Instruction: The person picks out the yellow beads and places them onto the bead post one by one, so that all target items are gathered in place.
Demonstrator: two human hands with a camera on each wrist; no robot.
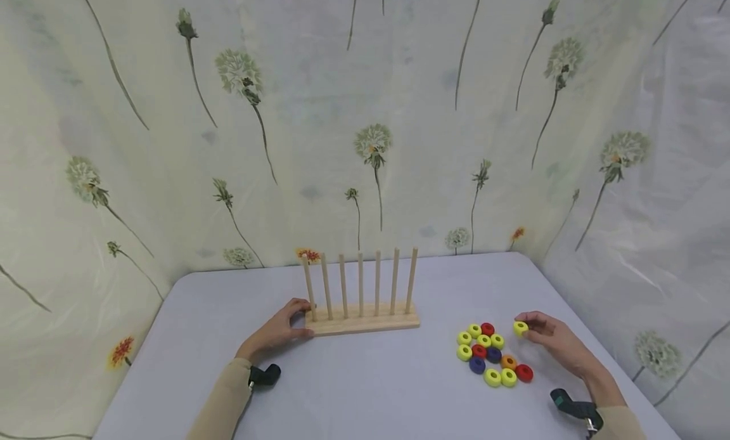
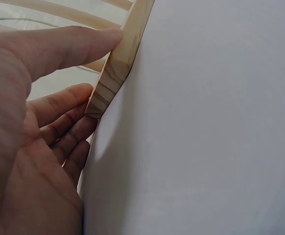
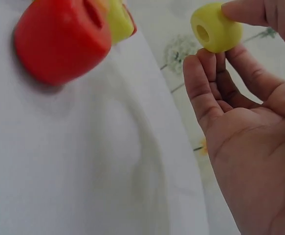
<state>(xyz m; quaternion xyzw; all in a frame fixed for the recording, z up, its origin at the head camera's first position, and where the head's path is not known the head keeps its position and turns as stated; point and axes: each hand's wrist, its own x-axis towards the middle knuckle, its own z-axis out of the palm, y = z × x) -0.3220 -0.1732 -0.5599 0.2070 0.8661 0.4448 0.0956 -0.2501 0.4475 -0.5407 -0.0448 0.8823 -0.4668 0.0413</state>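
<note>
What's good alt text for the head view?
A right hand pinches a yellow bead near loose colored beads. The left hand grips one end of a wooden rack with seven bare pegs.

Peg rack (image 1: 365,326) gripped at its left end, one yellow bead (image 3: 223,30) pinched apart from the bead group.
Rack: pale wood, grain visible on the end face; long flat base sitting level, seven thin round pegs upright in a row. Left hand (image 1: 275,329) has the base end — thumb on the near edge, fingers round the far side. Pinched bead: glossy, rounded, hole through the middle, between thumb and fingertips of right hand (image 1: 556,346). Loose beads (image 1: 492,378), same shape, bunched well right of the rack, many touching — seven yellow, three red, two dark blue, one orange.
</note>
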